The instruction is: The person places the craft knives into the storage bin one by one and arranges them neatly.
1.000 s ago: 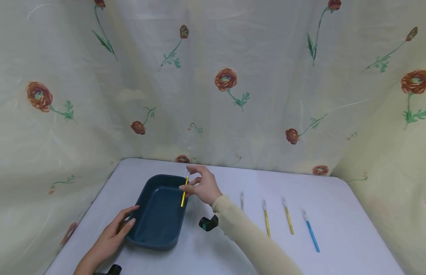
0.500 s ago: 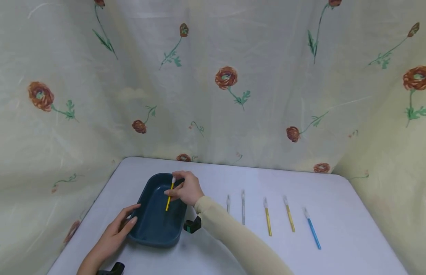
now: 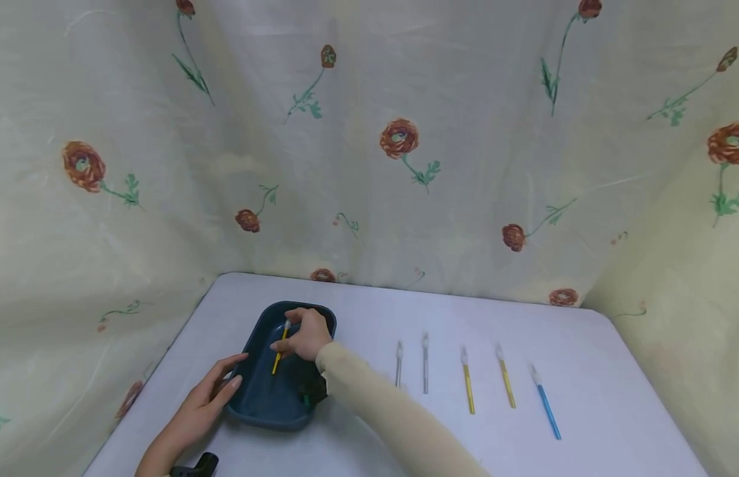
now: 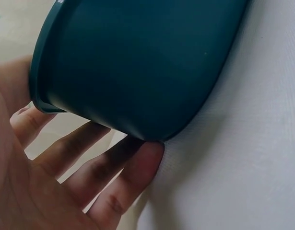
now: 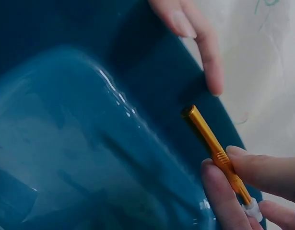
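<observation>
pinched the gold tool, tilted inside the blue tub, between thumb and closely drawn fingers of the right hand; could not tell whether touching the bottom. gripped the tub's left rim with the left hand, fingers spread along the outer wall. saw five more tools on the white table.

A white table with rounded far corners spans the lower part of the head view. Left of centre, a dark teal tray stands on it. Toward the lower right lie two silver tools, two gold tools and one blue tool, all apart.
</observation>
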The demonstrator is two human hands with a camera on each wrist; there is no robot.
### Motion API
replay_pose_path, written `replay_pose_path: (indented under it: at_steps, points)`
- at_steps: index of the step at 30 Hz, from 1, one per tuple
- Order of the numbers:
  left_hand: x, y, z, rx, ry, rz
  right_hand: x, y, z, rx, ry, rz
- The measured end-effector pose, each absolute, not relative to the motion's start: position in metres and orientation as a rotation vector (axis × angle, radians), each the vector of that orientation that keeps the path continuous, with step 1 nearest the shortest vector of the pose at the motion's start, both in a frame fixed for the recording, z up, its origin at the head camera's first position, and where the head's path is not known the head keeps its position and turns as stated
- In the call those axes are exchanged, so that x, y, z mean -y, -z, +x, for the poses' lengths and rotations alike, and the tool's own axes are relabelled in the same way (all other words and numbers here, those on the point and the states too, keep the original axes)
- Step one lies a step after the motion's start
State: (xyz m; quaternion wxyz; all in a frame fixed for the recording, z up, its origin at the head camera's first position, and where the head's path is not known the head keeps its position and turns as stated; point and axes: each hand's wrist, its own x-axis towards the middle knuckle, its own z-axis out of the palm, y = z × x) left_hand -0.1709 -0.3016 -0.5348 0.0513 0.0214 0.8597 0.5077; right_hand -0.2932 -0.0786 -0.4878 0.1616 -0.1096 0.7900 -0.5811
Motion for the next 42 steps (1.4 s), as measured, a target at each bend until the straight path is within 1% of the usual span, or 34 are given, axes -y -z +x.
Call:
replay_pose_path:
  at_steps: [5, 19, 27, 33, 38, 42]
  points:
    - [0.302, 0.536, -0.172, -2.612, -1.543, 0.057, 0.088, 0.497, -0.299, -2.27, 1.675, -0.275]
    - [0.3, 0.532, -0.175, -2.61, -1.53, 0.054, 0.104, 0.51, -0.31, -2.181, 1.742, -0.183]
    - [0.3, 0.534, -0.173, -2.617, -1.52, 0.051, 0.112, 0.523, -0.311, -2.236, 1.676, -0.214]
    - [0.301, 0.531, -0.172, -2.611, -1.53, 0.038, 0.114, 0.523, -0.312, -2.26, 1.619, -0.258]
    - [0.301, 0.531, -0.171, -2.608, -1.54, 0.049, 0.116, 0.522, -0.311, -2.447, 1.44, -0.349]
    - [0.301, 0.532, -0.17, -2.607, -1.55, 0.049, 0.12, 0.523, -0.309, -2.49, 1.391, -0.35]
